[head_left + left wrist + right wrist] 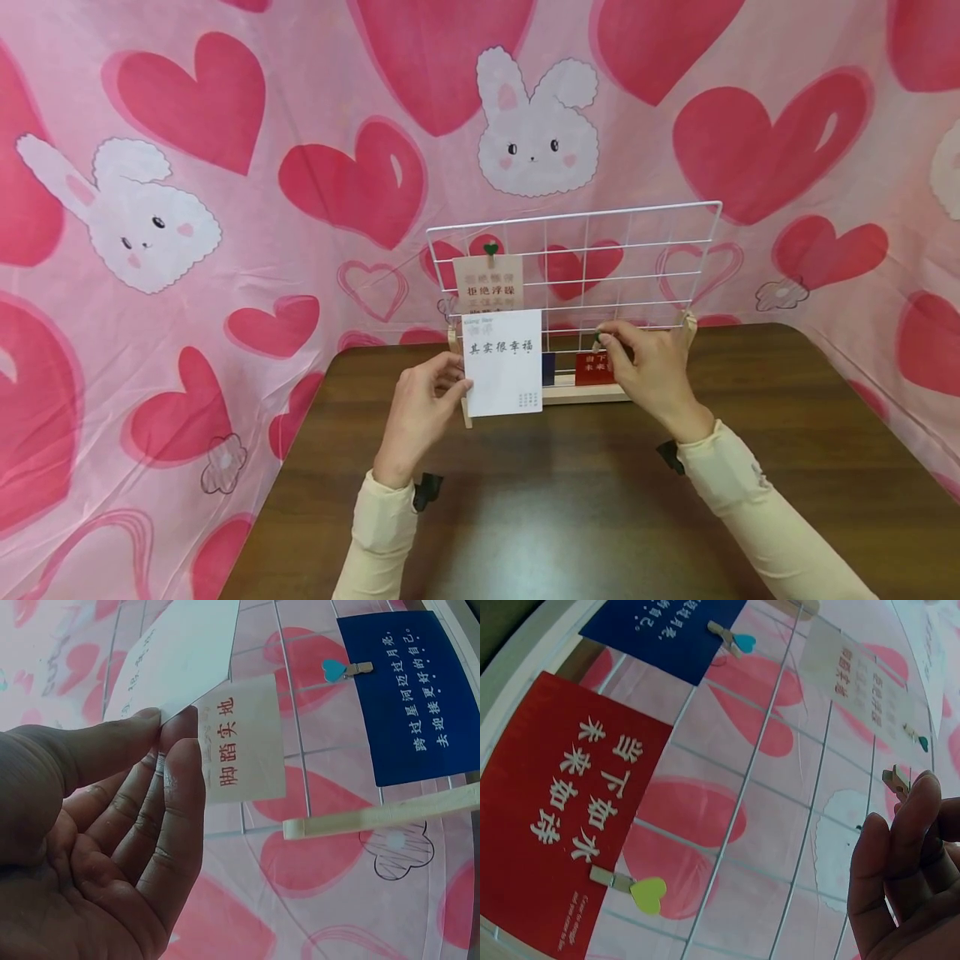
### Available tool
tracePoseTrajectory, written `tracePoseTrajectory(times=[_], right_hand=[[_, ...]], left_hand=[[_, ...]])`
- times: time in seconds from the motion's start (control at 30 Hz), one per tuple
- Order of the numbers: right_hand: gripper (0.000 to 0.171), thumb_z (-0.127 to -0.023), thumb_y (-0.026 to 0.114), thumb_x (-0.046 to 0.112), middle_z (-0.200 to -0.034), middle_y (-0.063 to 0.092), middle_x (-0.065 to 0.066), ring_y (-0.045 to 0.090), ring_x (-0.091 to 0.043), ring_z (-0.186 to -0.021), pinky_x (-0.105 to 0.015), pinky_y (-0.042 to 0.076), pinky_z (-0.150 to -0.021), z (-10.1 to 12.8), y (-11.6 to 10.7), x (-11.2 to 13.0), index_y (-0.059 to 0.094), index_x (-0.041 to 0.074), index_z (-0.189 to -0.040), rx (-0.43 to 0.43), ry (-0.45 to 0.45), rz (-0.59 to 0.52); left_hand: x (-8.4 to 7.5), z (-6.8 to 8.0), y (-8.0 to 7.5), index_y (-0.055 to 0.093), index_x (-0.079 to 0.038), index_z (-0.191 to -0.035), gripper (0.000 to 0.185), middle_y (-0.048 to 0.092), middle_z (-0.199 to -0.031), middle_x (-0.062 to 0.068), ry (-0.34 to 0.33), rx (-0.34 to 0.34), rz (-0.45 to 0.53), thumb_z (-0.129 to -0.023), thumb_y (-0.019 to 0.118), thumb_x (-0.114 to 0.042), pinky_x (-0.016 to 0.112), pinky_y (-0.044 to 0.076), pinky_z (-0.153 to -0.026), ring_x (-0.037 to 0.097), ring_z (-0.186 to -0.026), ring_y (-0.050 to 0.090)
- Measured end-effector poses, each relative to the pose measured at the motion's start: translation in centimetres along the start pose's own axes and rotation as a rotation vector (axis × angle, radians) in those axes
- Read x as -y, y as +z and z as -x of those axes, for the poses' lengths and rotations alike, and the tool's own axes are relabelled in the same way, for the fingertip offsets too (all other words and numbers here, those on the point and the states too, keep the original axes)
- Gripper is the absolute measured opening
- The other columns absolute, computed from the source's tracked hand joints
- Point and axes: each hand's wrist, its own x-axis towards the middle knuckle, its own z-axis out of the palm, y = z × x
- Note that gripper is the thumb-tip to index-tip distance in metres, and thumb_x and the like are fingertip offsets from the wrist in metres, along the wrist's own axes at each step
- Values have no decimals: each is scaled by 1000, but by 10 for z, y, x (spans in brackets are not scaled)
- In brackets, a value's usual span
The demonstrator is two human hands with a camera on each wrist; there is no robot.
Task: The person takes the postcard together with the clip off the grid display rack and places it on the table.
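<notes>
My left hand (420, 408) pinches a white card (501, 375) with dark lettering by its left edge, thumb in front and fingers behind. In the left wrist view, that card is tilted before the white wire grid (574, 216). Between thumb and fingertips, my right hand (656, 375) pinches a small wooden clip (895, 780), raised in front of the grid. On the grid hangs a beige card (489, 282) with red lettering, held by a clip with a green heart (491, 248). The white card overlaps its lower part in the head view.
Low on the grid hang a blue card (412, 697) with a blue-heart clip (346, 670) and a red card (547, 772) with a yellow-green-heart clip (646, 895). Wooden feet hold the grid on a brown table (525, 517). A pink heart-and-rabbit cloth (315, 75) hangs behind.
</notes>
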Motion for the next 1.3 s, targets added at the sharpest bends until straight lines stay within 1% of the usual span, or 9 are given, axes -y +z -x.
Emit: tracePoseTrajectory(times=[0.03,0.07,0.1,0.17,0.3,0.6,0.9,1.07,1.3], right_hand=[[10,-88,74,-1,-61,67,-5,45,-6,-53,-32,38,-71,1,1,1,78,1,-97,8,1,-3],[10,-89,74,-1,-61,67,-5,43,-5,-53,-29,38,-70,1,2,2,77,1,-97,17,1,-5],[10,-89,73,-2,-61,67,-4,40,-3,-52,-25,37,-60,1,3,2,77,1,-98,25,0,-11],[10,-90,73,-2,-62,67,-4,35,-2,-52,-22,31,-47,3,5,4,77,0,-99,48,2,-23],[12,-90,74,-1,-64,68,-3,33,1,-52,-22,31,-45,5,8,8,78,1,-102,84,8,-27],[11,-92,73,2,-53,49,5,29,1,-50,-23,29,-46,11,19,15,77,2,-102,137,19,-39],[6,-92,73,3,-57,58,3,39,-4,-52,-26,39,-53,14,30,22,76,3,-97,145,-3,-42],[6,-92,73,4,-60,61,2,39,-5,-53,-24,38,-53,16,34,26,76,3,-98,174,11,-54],[6,-94,72,6,-55,50,9,36,-1,-51,-23,37,-53,22,42,32,77,5,-98,217,17,-75]], left_hand=[[1,1,-1,76,-7,-109,21,79,-93,7,-1,-1,-1,-88,82,-6,38,63,-77,18,-82,76],[1,1,-2,76,-7,-109,21,79,-93,7,2,-3,-4,-88,81,-6,36,63,-76,18,-82,76],[2,2,-3,76,-8,-108,20,79,-93,6,0,-3,-5,-89,81,-6,35,62,-75,17,-82,76],[3,2,-5,76,-8,-108,19,79,-93,5,-3,-3,-7,-90,80,-6,31,60,-73,16,-82,76],[4,5,-9,76,-10,-107,18,79,-93,4,-24,-4,-2,-91,80,-6,27,59,-72,15,-81,75],[10,11,-17,76,-9,-108,17,79,-93,5,-51,-13,3,-91,79,-7,29,60,-76,16,-83,75],[19,13,-25,76,-7,-109,19,79,-95,8,-71,-38,-14,-91,79,-7,32,62,-78,20,-85,77],[24,13,-28,75,-5,-108,19,79,-93,9,-60,-45,-20,-90,80,-4,34,62,-78,20,-84,77],[32,18,-32,75,-3,-105,18,78,-90,10,-68,-54,-20,-88,80,-2,28,60,-76,20,-82,77]])
